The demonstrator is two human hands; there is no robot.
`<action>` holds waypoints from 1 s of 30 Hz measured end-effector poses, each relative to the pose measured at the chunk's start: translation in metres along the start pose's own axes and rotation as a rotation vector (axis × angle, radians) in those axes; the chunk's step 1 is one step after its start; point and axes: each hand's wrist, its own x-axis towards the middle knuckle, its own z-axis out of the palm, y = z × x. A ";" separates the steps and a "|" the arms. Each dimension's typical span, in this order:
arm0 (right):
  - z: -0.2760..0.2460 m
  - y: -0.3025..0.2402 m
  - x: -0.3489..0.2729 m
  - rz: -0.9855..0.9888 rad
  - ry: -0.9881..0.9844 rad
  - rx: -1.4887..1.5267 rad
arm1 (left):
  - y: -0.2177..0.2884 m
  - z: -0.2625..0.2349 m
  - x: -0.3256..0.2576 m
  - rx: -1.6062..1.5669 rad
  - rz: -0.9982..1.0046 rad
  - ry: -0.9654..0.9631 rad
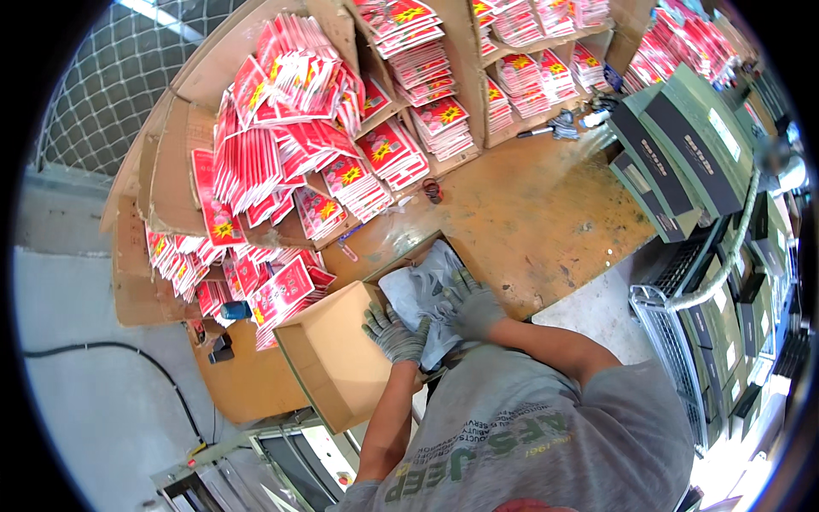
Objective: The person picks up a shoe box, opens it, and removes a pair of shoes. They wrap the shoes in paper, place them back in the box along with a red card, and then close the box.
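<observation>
- The grey bundle, probably shoes, is lying inside the open box at the near edge of the table.
- The left hand is resting on the bundle's left near side, gloved fingers spreading wide.
- The right hand is lying over its right side, fingers also spreading, seemingly gripping nothing.
- The lid is standing open on the left; red packets are filling the far left.
- Settling the contents seems the step in hand; the next move is probably calling for clearing both hands before closing the lid.
</observation>
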 end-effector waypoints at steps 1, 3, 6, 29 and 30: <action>0.006 -0.001 0.002 -0.005 0.003 -0.019 | -0.002 0.001 -0.002 0.002 -0.013 -0.007; 0.012 -0.002 0.005 -0.025 0.009 -0.062 | -0.007 0.008 -0.003 -0.015 0.008 0.046; 0.029 0.006 0.009 -0.051 0.024 -0.038 | -0.008 0.008 0.001 -0.084 0.015 0.043; 0.008 -0.047 0.010 -0.051 0.106 -0.208 | -0.037 -0.002 0.002 -0.183 0.065 -0.155; 0.008 -0.049 0.010 -0.041 0.096 -0.223 | -0.040 -0.006 0.001 -0.186 0.083 -0.189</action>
